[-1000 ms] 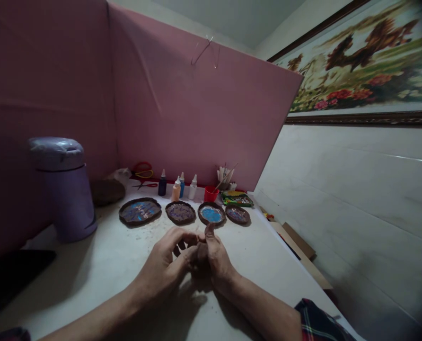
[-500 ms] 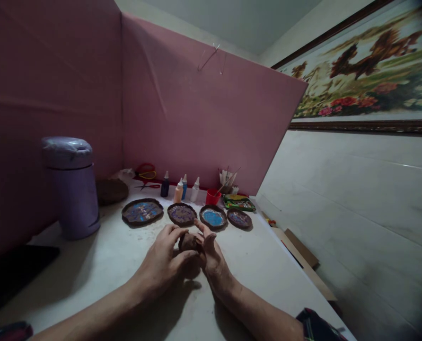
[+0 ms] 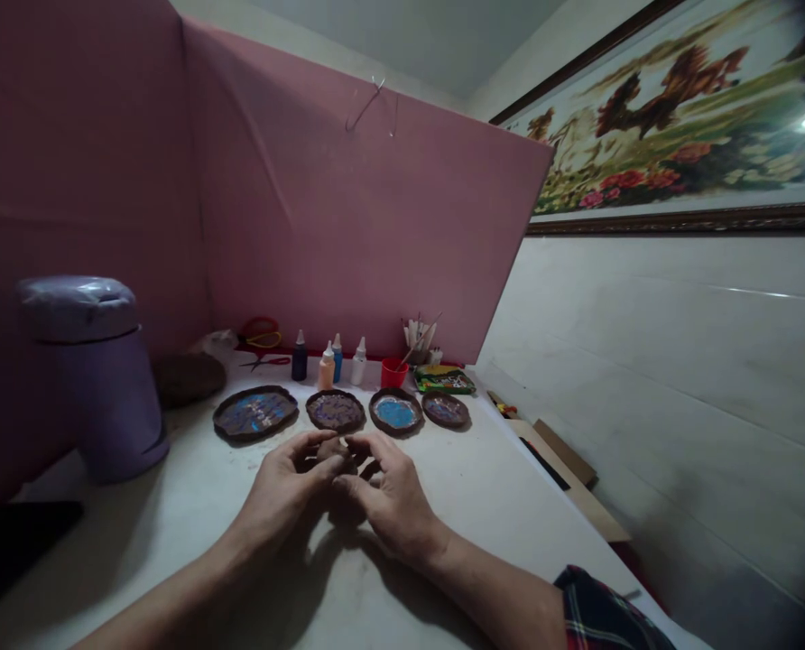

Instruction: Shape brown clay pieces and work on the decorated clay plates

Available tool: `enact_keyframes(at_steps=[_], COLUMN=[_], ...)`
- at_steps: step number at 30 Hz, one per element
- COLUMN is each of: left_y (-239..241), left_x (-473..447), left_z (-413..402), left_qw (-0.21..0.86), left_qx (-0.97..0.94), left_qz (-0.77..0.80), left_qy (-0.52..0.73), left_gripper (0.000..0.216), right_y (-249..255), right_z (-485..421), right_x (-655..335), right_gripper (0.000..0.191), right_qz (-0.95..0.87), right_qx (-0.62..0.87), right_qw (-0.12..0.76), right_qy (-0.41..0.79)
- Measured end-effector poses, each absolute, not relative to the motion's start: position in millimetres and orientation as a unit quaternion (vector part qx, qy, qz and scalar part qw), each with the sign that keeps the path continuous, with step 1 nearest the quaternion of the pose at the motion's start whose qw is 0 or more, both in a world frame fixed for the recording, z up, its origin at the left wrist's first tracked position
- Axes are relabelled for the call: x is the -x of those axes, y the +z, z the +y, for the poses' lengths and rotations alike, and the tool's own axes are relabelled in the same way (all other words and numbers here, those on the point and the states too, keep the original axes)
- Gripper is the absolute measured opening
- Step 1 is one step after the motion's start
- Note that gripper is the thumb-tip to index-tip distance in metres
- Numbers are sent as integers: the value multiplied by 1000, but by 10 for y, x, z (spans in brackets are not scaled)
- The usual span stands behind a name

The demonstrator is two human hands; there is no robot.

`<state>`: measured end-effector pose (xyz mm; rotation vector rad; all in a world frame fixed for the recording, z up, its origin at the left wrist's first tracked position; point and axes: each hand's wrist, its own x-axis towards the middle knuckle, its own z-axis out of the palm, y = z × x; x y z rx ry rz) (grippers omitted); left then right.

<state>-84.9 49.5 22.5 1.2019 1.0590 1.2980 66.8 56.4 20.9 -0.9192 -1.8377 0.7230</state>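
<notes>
Between my two hands, just above the white table (image 3: 484, 524), is a small lump of brown clay (image 3: 336, 452). My left hand (image 3: 277, 483) curls around its left side, thumb in front and fingers behind. From the right, my right hand (image 3: 402, 506) closes on the same lump with bent fingers and thumb. The fingers cover much of it, so its full shape is hidden. Just beyond my fingertips lie a brown dish with purple marks (image 3: 336, 412) and one with a blue centre (image 3: 395, 413).
A large painted brown dish (image 3: 254, 415) and a small one (image 3: 447, 410) flank the row. Behind stand paint bottles (image 3: 326, 370), a red cup (image 3: 393, 373), a green packet (image 3: 445, 380) and scissors (image 3: 267, 362). Left are a purple canister (image 3: 108, 388) and a brown slab (image 3: 189, 379).
My right hand has turned from stretched fingers beside the clay to bent fingers gripping it. Both hands shifted slightly left in view, and the whole scene moved left as the camera turned.
</notes>
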Motion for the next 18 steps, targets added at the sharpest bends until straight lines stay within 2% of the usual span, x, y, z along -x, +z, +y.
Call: enact_keyframes(at_steps=[4,7,12,14,18], left_y=[286,323,273,235,237], left_x=[866,885,900,889,880], left_z=[478,478,493,490,485], left_qw=[483,458,315,292,313], left_qx=[-525,-521,-616,-674,-706], left_qz=[449,451,491,469,463], left_qy=[539,562,529,490,436], left_gripper=[35,36,31,28,21], right_y=[198,192,177,171,160], right_z=[622,676,753,759,739], right_x=[-708,-742,-755,-748,-742], right_gripper=[15,23,30,32,32], right_qz=[-755,-715,-604,-586,-584], right_qx=[357,368,399,400,406], right_qw=[473,526,625,635,625], right_qy=[281,277,292,306,323])
